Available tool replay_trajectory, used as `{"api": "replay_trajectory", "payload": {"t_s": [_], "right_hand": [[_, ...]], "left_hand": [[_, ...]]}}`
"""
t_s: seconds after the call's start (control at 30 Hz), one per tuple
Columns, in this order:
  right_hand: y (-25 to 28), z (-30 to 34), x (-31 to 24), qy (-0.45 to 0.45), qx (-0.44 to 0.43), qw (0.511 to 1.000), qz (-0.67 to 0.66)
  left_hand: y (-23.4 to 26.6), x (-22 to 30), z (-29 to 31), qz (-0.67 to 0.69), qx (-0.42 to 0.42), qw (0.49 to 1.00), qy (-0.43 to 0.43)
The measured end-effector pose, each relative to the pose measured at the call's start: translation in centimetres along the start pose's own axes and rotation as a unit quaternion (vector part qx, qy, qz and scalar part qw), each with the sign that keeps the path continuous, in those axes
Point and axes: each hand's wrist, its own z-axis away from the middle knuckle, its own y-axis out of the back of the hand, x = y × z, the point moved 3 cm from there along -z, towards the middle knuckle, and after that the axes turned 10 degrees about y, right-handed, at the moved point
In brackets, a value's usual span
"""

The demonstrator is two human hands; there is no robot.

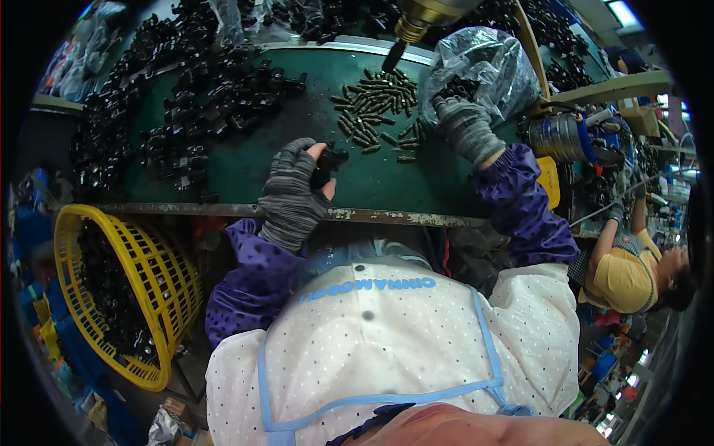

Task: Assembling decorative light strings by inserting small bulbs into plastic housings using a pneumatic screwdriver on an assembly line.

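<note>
L hand (292,186): gloved, thumb & fingertips bare, clamped on one black part (334,157). Part sits over the tbl nr its front edge, left of the small brass-coloured pins (378,100).

R hand (467,123): gloved, at the mouth of the clear plastic bag (509,63), among small black pcs (460,88). Fingertips hidden; can't tell if they're closed on a pc or apart.

Handling, in my judgement: keep your L grip light but firm, w/ the part's working end clear of your thumb. Pinch one pc at a time w/ your R, & hold the bag mouth wide so the film doesn't snag your glove.

Surroundings: green tbl (439,178), worn front edge. Black parts heap (223,104), far & left side. Power driver (424,18) hangs btwn pins & bag, bit pointing down; prob. the main obstacle, so mind your R knuckles. Loose pins lie btwn your hands; a dragged cuff could scatter them. Wooden board (531,41) stands beside the bag, limiting R-side room. Yellow basket (165,349), floor-side left, holds more black parts. Co-worker (625,275) off to the right, well apart.
</note>
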Motion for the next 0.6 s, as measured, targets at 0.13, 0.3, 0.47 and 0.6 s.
{"api": "replay_trajectory", "payload": {"t_s": [0.13, 0.3, 0.47, 0.6], "right_hand": [[3.4, 2.0, -3.2, 0.171, 0.177, 0.949, -0.196], [5.1, 0.8, -8.1, 0.276, 0.204, 0.812, -0.472], [5.6, 0.3, -9.6, 0.228, 0.181, 0.748, -0.596], [6.1, 0.5, -10.5, 0.216, 0.222, 0.800, -0.514]], "left_hand": [[0.3, -0.4, 0.8, 0.478, -0.114, 0.837, 0.241], [-1.7, -0.5, 0.9, 0.685, -0.249, 0.619, 0.294], [-1.8, -0.2, 0.8, 0.708, -0.256, 0.587, 0.299], [-2.1, -1.1, 0.9, 0.645, -0.282, 0.641, 0.305]]}}
